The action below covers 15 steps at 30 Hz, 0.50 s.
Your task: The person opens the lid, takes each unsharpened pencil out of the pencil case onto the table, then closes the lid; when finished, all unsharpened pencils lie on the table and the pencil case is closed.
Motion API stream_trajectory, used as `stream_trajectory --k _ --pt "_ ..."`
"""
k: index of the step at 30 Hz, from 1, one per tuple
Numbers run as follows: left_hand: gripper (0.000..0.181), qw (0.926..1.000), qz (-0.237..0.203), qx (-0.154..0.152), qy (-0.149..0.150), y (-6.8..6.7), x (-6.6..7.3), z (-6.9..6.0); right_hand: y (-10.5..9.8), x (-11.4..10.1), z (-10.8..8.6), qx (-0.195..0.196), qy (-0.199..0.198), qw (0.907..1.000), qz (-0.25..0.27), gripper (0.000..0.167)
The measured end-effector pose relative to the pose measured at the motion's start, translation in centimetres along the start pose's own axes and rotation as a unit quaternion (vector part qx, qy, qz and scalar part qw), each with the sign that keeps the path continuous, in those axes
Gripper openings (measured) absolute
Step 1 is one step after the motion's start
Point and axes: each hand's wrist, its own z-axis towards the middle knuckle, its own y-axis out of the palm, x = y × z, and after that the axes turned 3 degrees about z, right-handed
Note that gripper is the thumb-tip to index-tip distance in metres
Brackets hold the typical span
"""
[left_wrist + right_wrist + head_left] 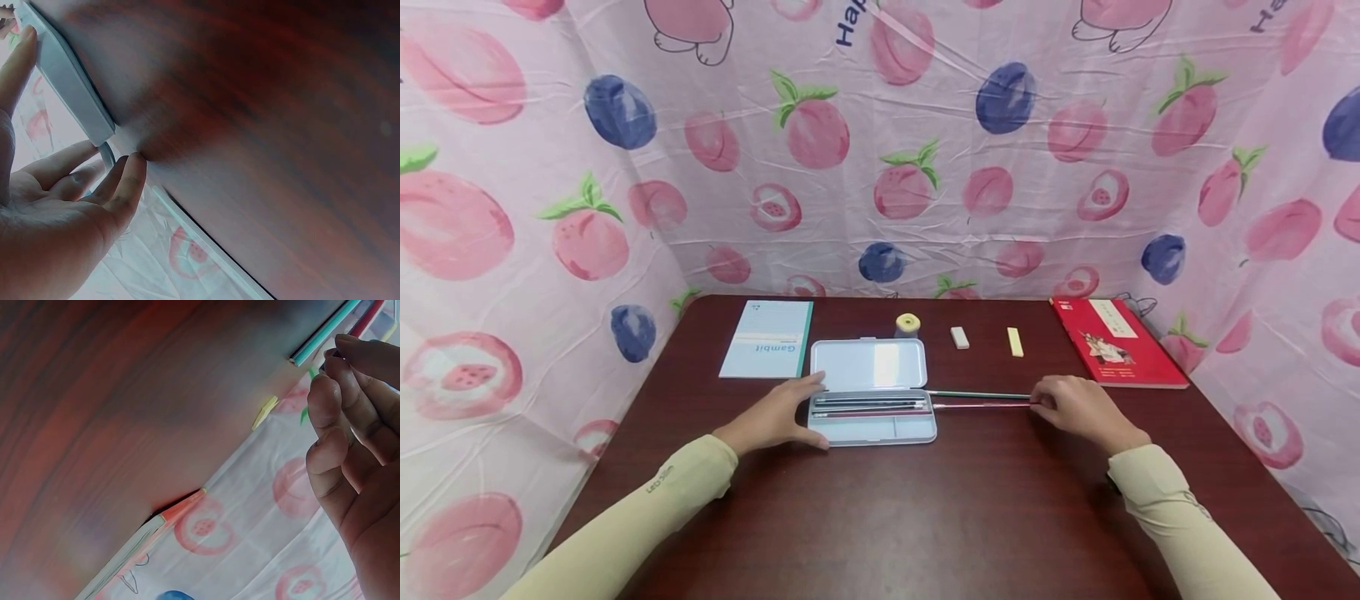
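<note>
An open pale blue pencil case (859,441) lies with its lid (842,365) folded back and several pencils (865,407) inside. At its left end, my left hand (772,417) holds it, thumb by the front corner and fingers at the lid side. My right hand (1078,408) pinches the right end of a red pencil (985,406), whose other end reaches the case's right edge. Just behind it, a green pencil (977,394) lies on the table, apart from the fingers in the right wrist view.
A yellow-topped roll (907,322) stands behind the lid. A white eraser (959,337) and a yellow stick-like block (1015,342) lie farther right. The pale Gambit notebook (767,342) is at the back left, a red book (1116,342) at the back right. Printed cloth surrounds the table.
</note>
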Motion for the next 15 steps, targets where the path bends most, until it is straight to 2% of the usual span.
stream_trajectory --k 15 --pt "0.103 1.0 -0.009 0.001 -0.002 -0.14 0.18 -0.17 0.1 -0.08 -0.13 -0.024 0.004 0.9997 0.008 0.015"
